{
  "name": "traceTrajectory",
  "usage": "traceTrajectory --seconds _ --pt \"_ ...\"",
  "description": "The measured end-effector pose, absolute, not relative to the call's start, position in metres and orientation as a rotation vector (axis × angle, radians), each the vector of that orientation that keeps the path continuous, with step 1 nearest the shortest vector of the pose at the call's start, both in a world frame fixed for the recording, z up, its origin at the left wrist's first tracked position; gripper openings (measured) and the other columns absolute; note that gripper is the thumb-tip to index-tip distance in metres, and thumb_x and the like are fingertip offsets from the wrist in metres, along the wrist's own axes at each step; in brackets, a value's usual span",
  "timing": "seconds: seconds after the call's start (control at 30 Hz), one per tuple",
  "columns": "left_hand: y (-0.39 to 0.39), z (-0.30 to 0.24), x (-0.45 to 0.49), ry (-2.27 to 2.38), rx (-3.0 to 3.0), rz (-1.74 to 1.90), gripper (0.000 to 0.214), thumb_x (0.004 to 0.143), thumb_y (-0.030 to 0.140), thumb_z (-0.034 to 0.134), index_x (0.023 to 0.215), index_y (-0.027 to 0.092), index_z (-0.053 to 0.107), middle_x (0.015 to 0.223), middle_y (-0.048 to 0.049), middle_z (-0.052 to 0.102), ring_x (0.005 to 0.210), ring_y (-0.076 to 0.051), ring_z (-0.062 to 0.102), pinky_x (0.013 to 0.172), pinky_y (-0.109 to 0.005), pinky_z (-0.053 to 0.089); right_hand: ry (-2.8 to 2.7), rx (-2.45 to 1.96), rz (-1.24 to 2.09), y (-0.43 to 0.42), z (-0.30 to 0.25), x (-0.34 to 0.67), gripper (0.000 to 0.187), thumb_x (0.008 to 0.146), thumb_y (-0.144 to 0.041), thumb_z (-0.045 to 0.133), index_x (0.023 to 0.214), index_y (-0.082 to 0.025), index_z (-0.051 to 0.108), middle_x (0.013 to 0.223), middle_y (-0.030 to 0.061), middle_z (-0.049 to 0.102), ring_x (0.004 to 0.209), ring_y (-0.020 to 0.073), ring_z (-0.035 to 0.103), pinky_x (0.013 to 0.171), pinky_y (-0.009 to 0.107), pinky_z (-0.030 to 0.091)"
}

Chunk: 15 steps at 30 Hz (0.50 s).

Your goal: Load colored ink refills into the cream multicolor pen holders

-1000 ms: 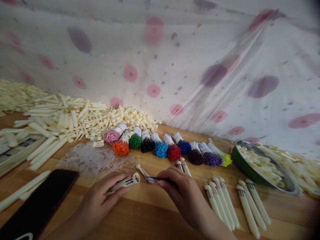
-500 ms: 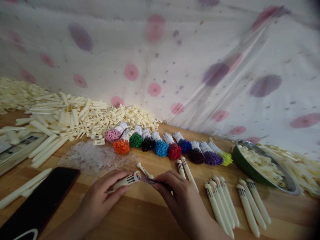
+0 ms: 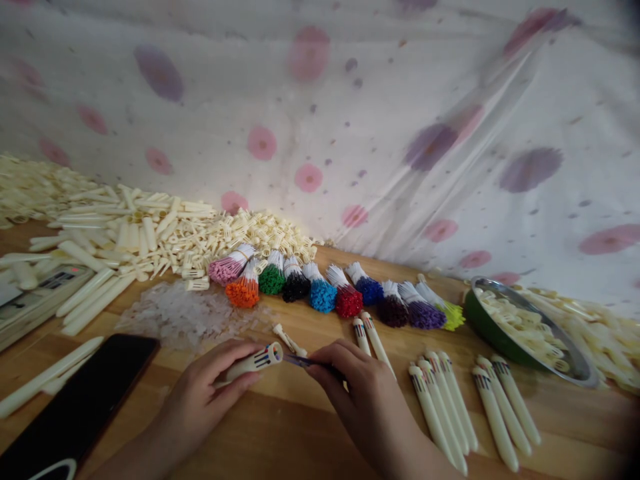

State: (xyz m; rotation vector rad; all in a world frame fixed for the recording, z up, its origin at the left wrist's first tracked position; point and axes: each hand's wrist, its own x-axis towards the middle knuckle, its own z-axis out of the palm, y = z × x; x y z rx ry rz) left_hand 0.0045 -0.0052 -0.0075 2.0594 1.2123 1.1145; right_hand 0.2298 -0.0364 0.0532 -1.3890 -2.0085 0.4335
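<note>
My left hand is closed around a cream multicolour pen barrel, tilted so its open, slotted end faces right. Coloured bits show inside that opening. In my right hand a dark pair of tweezers is pinched, its thin tips right by the barrel's open end. Whether the tips hold anything is too small to tell. Just beyond both hands lies a small cream pen part. Two pens with coloured sliders rest behind my right hand.
Bundles of coloured refills stretch across the table. Heaped cream pen parts fill the back left, with clear plastic bits before them. A phone lies left. Rows of pens and a green bowl of parts stand right.
The tweezers' tips have shifted slightly left, closer to the barrel's open end, and look nearer together. Both hands stay almost in place.
</note>
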Motion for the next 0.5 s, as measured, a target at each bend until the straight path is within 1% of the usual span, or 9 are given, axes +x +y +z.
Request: traceTrajectory --seconds 0.2,0.33,0.5 --pt "-0.0044 -0.0081 0.0064 1.192 2.055 1.129 0.024 0.075 0.025 0.065 0.099 0.028 0.066 0.098 -0.0005 0.073 0.089 -0.018 0.069 0.079 -0.024 0.055 -2.024 -1.398 0.437 -0.0373 0.0529 0.2272 0.018 0.087 -0.025 0.050 0.079 -0.020 0.065 0.073 0.0020 0.065 0.063 0.0134 0.061 0.057 0.023 0.045" --pt "-0.0039 -0.0063 0.0072 1.173 2.072 1.145 0.024 0.075 0.024 0.065 0.099 0.029 0.066 0.097 0.0003 0.073 0.087 -0.017 0.069 0.077 -0.023 0.055 -2.039 -1.415 0.437 -0.0384 0.0516 0.2274 0.016 0.086 -0.024 0.052 0.078 -0.020 0.065 0.073 0.0015 0.065 0.063 0.0132 0.061 0.056 0.022 0.044" --pt "-0.0040 -0.0078 0.0058 1.165 2.096 1.122 0.025 0.076 0.024 0.064 0.101 0.028 0.066 0.099 -0.0012 0.073 0.089 -0.018 0.068 0.079 -0.026 0.055 -2.031 -1.409 0.443 -0.0377 0.0510 0.2276 0.015 0.085 -0.022 0.052 0.078 -0.020 0.065 0.072 0.0012 0.065 0.062 0.0131 0.061 0.056 0.022 0.043"
